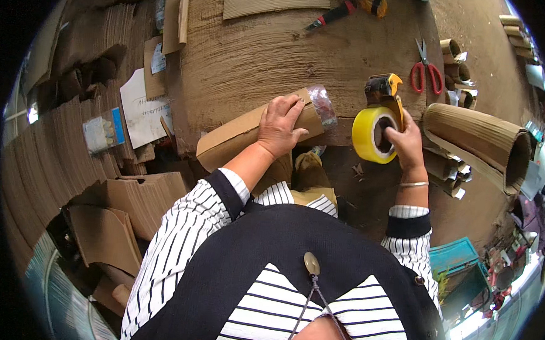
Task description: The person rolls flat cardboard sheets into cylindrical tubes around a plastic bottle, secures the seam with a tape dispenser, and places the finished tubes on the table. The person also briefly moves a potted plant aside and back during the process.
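My left hand [280, 126] lies over a long, narrow folded cardboard box [231, 141] at the table's near edge, its fingers spread on the top and the thumb toward the right end. Clear tape [323, 105] covers that right end and sticks out past it. In my right hand [407, 142] is a tape dispenser [384, 87] with a black and yellow head, loaded with a wide yellow roll of tape [364, 134]. My right thumb sits at the roll's core. The dispenser is held to the right of the box, apart from it.
Red-handled scissors [427, 76] lie at the table's right edge. Farther back are a red and black tool [334, 14] and a flat corrugated sheet [274, 1]. Stacked cardboard [42, 154] crowds the left. Rolled cardboard [474, 139] and a teal crate [460, 257] stand at the right.
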Motion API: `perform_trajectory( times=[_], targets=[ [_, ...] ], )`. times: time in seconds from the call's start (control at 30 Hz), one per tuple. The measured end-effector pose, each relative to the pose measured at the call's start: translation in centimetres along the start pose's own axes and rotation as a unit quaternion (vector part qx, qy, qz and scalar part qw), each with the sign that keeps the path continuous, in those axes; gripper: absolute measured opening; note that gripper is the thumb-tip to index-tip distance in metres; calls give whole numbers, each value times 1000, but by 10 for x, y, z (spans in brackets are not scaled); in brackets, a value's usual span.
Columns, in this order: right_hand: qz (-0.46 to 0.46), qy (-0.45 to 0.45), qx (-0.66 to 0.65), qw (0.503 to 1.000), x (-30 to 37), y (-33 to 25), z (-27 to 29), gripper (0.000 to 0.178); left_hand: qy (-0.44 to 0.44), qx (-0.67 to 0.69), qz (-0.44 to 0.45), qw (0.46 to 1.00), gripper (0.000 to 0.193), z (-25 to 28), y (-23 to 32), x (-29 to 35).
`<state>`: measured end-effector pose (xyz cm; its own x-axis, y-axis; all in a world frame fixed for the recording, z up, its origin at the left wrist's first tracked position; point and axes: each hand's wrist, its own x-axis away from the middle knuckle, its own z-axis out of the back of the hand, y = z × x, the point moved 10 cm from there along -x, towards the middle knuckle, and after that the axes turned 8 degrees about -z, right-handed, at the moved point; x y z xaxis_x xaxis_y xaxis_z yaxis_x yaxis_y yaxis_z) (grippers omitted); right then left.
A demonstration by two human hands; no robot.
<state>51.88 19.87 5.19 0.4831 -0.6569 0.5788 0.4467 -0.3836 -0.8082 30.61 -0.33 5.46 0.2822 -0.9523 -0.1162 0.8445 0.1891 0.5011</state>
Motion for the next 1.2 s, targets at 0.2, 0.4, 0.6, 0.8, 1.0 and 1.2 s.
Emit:
perform_trajectory(
  times=[0.2, 0.4, 0.6, 0.8, 1.0, 1.2],
  targets=[
    [38, -99, -92, 990, 56, -72, -73, 73, 24, -4, -4, 1000, 72, 6, -8, 5],
    [165, -11, 178, 970, 39, -87, -125, 72, 50, 8, -24, 998, 70, 6, -7, 8],
    [97, 40, 494, 863, 26, -85, -167, 67, 91, 12, -40, 995, 60, 20, -2, 9],
    [54, 32, 581, 811, 8, -88, -182, 64, 118, 18, -72, 990, 51, 8, -4, 11],
    [-12, -14, 610, 792, 4, -94, -196, 64, 101, -3, -56, 993, 52, 4, 0, 12],
    [-27, -93, 582, 807, -9, -87, -201, 67, 97, -11, -77, 992, 54, 9, 8, 7]
  ],
)
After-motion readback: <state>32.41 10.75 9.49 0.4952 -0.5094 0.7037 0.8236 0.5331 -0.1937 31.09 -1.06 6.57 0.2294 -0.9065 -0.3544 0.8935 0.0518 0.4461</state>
